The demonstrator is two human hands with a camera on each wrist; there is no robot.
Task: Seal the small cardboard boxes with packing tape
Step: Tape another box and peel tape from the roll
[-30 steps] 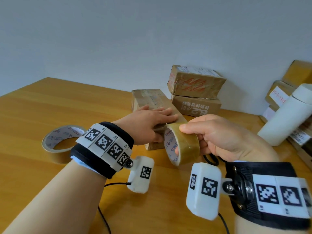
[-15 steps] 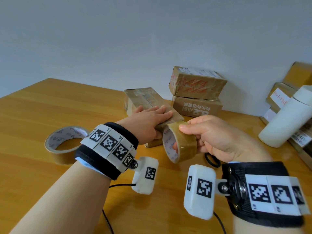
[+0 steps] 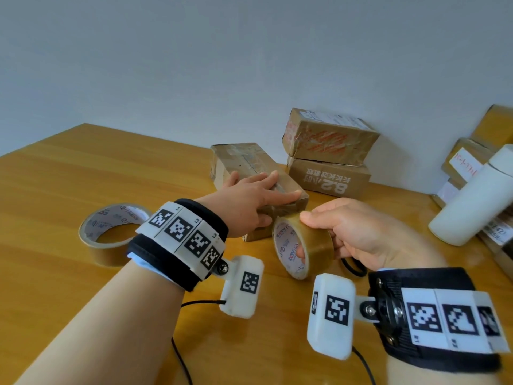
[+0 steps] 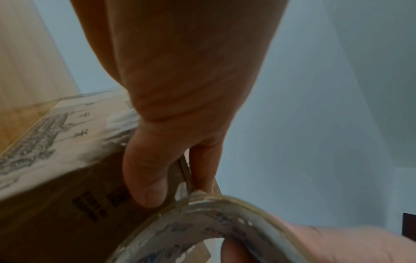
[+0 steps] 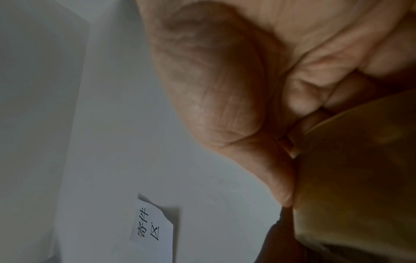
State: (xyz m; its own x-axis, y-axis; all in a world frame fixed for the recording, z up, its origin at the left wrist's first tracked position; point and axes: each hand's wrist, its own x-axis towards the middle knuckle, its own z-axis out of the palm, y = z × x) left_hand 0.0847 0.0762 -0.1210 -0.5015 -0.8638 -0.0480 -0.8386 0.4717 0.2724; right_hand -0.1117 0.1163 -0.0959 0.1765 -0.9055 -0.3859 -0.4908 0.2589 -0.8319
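A small, worn cardboard box (image 3: 244, 159) lies at the table's middle. My left hand (image 3: 258, 195) rests flat on its top with the fingers straight. The thumb (image 4: 148, 174) presses against the near end face, where a strip of tape leaves the roll. My right hand (image 3: 361, 232) grips a brown packing tape roll (image 3: 311, 245) upright at that near end, with one finger through the core. The left wrist view shows the roll's rim (image 4: 202, 227) just below the thumb. The roll (image 5: 360, 169) fills the lower right of the right wrist view.
A second tape roll (image 3: 111, 234) lies flat on the wooden table (image 3: 83, 168), left of my left wrist. Two stacked boxes (image 3: 330, 140) stand behind against the wall. More boxes (image 3: 466, 157) and a white cylinder (image 3: 477, 198) are at right. A black band (image 3: 352, 269) lies under my right hand.
The box has turned a little under my left hand, its far end swinging left. My right hand keeps the roll at the box's near end, slightly lower.
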